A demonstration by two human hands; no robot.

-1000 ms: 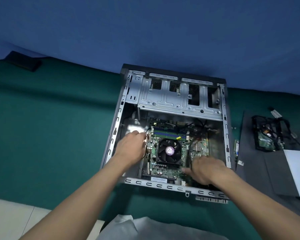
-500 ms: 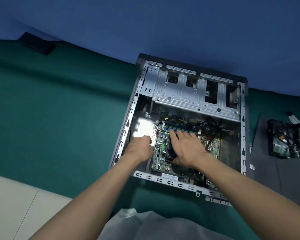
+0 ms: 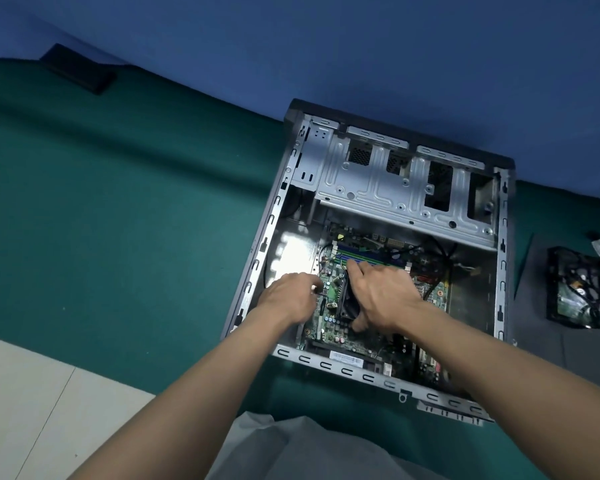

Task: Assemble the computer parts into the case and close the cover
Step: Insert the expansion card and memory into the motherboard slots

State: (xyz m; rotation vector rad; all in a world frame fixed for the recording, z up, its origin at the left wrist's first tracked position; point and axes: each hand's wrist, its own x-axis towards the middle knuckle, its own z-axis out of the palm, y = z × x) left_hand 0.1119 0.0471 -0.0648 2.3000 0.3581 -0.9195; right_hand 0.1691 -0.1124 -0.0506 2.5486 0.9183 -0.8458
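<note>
The open computer case (image 3: pixel 257 268) lies on its side on a green cloth. Inside it sits the green motherboard (image 3: pixel 329 327), with a black CPU cooler (image 3: pixel 345 299) in its middle. My right hand (image 3: pixel 381 299) covers the cooler, index finger stretched to its far corner and thumb hooked round its near side. My left hand (image 3: pixel 288 299) is at the board's left edge, its fingers curled and pinching a small white connector (image 3: pixel 313 289). The cooler's fan is hidden under my right hand.
A silver drive cage (image 3: pixel 406 188) fills the case's far end. To the right, a hard drive with black cables (image 3: pixel 582 292) rests on a dark grey panel (image 3: pixel 541 323). A black flat object (image 3: pixel 77 72) lies far left. Pale floor (image 3: pixel 32 393) shows at the near left.
My right hand has moved from the board's near right corner up onto the cooler. My left hand stays at the board's left edge. The view has shifted so the case sits further right.
</note>
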